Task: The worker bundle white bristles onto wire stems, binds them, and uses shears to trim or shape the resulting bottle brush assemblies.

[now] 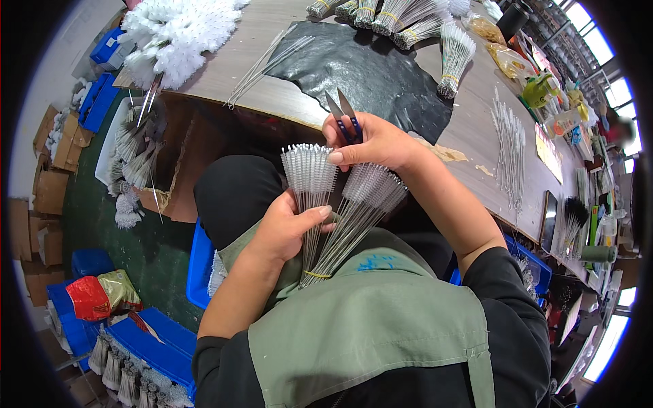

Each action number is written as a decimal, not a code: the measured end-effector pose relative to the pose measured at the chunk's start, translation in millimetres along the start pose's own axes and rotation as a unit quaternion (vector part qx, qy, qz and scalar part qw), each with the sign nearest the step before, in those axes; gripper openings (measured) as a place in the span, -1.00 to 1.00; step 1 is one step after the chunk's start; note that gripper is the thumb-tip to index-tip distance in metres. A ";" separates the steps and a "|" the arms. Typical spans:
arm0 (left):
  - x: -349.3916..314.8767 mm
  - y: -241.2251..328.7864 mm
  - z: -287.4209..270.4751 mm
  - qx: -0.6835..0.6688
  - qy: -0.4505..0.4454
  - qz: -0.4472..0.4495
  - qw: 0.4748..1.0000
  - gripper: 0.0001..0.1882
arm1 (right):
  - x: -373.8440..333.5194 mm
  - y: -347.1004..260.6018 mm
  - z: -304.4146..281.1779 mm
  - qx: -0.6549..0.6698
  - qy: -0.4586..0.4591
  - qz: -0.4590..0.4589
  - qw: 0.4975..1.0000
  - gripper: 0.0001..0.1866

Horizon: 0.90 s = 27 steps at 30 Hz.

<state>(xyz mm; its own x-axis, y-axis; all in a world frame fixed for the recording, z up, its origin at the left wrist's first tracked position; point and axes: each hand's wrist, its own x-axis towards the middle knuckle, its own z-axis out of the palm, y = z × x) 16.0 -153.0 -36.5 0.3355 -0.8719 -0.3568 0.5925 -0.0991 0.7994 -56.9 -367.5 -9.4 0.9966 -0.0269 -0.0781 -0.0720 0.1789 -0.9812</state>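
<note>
Over my lap, my left hand [282,221] grips part of a bundle of thin wire-stemmed tube brushes [309,170], its white bristle heads pointing up. The rest of the bundle fans out to the right, and a yellow band [317,275] ties the stems together at the bottom. My right hand [377,143] holds a pair of scissors [349,121] with dark blue handles. Their pointed blades stand apart, aimed up and away from the brushes. The thumb and fingers of that hand touch or nearly touch the bristle tips; exact contact is unclear.
A black sheet [360,68] covers part of the table [218,64], with tied brush bundles [401,17] along its far side. Loose brushes [510,149] lie at right, and a white brush pile [180,41] at far left. A blue bin [198,268] stands beside my left leg.
</note>
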 end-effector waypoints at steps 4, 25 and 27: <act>1.4 2.1 -2.0 -0.025 -0.021 -0.003 0.999 -0.59 | -4.2 2.0 -0.5 0.004 0.000 -0.009 1.000 -0.73; 3.5 -2.3 3.9 0.017 0.006 0.023 1.000 -0.61 | -19.0 14.0 -8.4 0.013 -0.021 -0.051 0.998 -0.72; 3.1 -0.7 7.0 0.026 0.004 0.026 0.999 -0.63 | -17.7 15.2 -6.9 0.033 -0.008 -0.055 0.998 -0.66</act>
<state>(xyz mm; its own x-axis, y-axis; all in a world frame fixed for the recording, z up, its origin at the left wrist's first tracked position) 11.5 -159.0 -34.8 0.3718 -0.8723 -0.3176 0.5356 -0.0779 0.8409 -75.9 -371.1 -24.1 0.9989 -0.0339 0.0333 0.0405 0.2403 -0.9699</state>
